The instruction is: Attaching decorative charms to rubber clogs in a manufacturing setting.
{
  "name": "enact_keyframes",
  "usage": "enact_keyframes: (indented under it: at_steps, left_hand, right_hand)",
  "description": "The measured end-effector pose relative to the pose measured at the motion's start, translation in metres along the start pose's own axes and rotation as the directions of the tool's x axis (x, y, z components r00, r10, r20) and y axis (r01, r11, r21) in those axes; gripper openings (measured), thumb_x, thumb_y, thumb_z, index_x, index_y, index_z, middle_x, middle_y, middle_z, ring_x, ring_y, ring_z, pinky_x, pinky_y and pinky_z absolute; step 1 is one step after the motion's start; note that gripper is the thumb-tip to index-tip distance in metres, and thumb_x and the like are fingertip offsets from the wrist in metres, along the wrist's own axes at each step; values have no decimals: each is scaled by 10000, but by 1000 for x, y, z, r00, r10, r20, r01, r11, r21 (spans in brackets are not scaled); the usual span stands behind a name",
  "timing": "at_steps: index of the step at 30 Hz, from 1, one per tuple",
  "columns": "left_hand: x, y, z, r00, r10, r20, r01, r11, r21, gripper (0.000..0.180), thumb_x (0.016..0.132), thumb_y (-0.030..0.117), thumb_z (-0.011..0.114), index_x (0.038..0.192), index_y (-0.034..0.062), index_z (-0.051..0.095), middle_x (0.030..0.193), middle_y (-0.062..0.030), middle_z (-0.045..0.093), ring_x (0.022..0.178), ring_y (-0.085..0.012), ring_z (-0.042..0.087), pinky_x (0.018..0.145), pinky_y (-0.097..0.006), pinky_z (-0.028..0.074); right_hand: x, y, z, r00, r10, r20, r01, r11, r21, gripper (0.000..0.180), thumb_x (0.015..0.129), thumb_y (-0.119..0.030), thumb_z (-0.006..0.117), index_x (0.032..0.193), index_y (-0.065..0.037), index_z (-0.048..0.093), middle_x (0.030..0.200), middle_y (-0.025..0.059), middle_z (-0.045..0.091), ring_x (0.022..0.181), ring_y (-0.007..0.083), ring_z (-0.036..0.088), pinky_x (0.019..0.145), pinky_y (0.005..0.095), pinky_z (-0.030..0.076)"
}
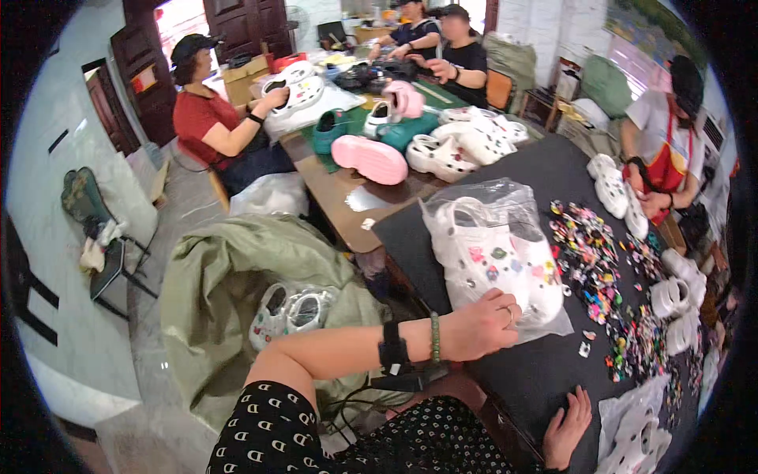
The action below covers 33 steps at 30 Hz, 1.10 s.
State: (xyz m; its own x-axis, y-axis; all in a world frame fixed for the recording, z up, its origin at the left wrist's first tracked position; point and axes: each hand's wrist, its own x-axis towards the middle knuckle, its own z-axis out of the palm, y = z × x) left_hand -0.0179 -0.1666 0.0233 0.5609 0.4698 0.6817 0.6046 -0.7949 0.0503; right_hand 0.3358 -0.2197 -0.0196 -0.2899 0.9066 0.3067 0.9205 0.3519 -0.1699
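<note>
Black tabletop [545, 371], with a large green sack [229, 292] on the floor beside its near-left edge. Clear bag [489, 245] holding white clogs with charms, lying near the tabletop's left edge. Scattered coloured charms [592, 261] toward its middle. Left hand [482, 324], fingers curled, gripping the bag's near edge. Right hand [568, 426], open and flat at the tabletop's near edge, holding nothing.
</note>
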Motion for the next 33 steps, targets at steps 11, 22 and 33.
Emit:
enact_keyframes:
  at_steps: [11,22,33]
  left_hand:
    - [-197,-194,-97,622,-552,-556,777,527,345,224,748,-2,636,959,29,567,1058,-181,573,1008,-377,541,893,-432,444]
    - [-376,-306,-68,-388,-910,145,590,-124,798,550,945,444,465,1384,116,508,1392,-136,528,1310,-313,472,1134,-511,262]
    - [-417,-289,-76,-347,-938,-20,625,-247,741,274,784,270,727,992,92,735,1045,-167,694,938,-340,671,781,-439,564]
  right_hand:
    - [23,-14,-15,980,-198,-31,194,975,-109,285,980,-168,470,1149,37,574,1208,241,581,1115,424,548,968,511,436]
    - [24,-21,-8,981,-191,-24,183,962,-202,370,1015,-223,388,1083,82,586,1172,284,581,1051,459,566,944,520,452]
    - [28,-22,3,970,-241,-36,226,945,-236,354,1025,-215,365,1178,52,539,1097,268,606,985,461,598,861,535,498]
